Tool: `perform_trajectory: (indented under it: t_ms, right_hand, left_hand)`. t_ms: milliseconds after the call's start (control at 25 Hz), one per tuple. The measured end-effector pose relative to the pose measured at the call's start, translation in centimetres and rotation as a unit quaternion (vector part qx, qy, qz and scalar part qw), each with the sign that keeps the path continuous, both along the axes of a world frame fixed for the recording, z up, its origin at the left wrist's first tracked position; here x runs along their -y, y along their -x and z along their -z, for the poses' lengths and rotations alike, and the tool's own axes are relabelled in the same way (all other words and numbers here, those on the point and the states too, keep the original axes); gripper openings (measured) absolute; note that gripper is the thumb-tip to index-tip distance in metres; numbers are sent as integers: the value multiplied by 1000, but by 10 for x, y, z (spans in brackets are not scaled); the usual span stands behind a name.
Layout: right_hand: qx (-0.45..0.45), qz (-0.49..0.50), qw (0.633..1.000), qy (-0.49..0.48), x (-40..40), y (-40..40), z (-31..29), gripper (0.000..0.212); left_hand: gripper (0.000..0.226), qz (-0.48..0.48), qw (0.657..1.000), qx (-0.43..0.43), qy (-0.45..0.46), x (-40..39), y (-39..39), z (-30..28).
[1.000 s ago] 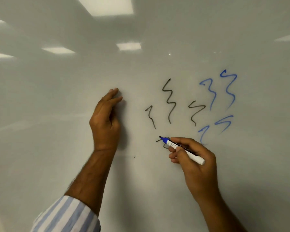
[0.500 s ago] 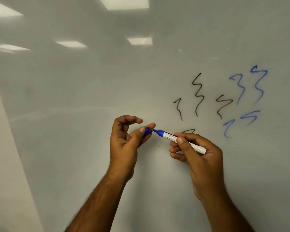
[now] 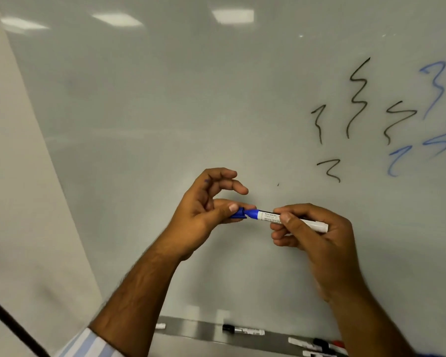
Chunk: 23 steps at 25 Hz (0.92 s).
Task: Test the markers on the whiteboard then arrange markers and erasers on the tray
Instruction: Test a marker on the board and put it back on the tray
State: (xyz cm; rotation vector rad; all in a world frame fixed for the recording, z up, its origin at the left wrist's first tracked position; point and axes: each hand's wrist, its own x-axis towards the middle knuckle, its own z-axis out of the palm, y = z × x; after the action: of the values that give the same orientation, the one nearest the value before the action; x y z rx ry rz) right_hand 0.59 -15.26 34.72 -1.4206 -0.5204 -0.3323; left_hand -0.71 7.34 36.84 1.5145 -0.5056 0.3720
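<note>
Change: since a second ago my left hand has come off the whiteboard and met the right in front of it; the blue cap now sits over the tip, and my view has dropped toward 7 o'clock, bringing the tray in.
Left hand: thumb and a finger pinch the cap; the other fingers curl loosely above.
Right hand: fingers wrapped around the blue marker, barrel level, cap end toward 9 o'clock.
Meaning: I judge this marker tested; capping finishes, tray next.
Label: small print on the barrel, too blurred to read.
Tray: at 6 o'clock, holding black-capped and red-capped markers.
Board: black squiggles at 1 o'clock, blue squiggles at 2 o'clock.
</note>
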Motion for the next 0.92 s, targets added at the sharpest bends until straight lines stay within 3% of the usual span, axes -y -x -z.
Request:
perform_trajectory:
  t_ms: [120,240,360,520,640,920]
  right_hand:
    - [-39,-27,999,16,-5,0,15,19]
    - [-71,-44,996,9,-8,-4,33,17]
    - [-96,-34,995,11,-21,-6,63,18]
    - [-129,-40,990,45,-36,-15,107,20]
    - [-148,-51,987,44,-38,-22,133,24]
    - [-172,-108,979,31,-34,-42,169,17]
  left_hand:
    - [45,22,999,-28,-1,-3,3,14]
    - [32,-41,985,-79,151,12,2,38]
    - [12,-103,914,-147,365,41,-1,78]
    - [18,-162,825,-193,506,68,-6,124]
    - [21,-199,798,-206,530,79,-11,139]
    - [20,-281,789,-207,507,94,-23,157]
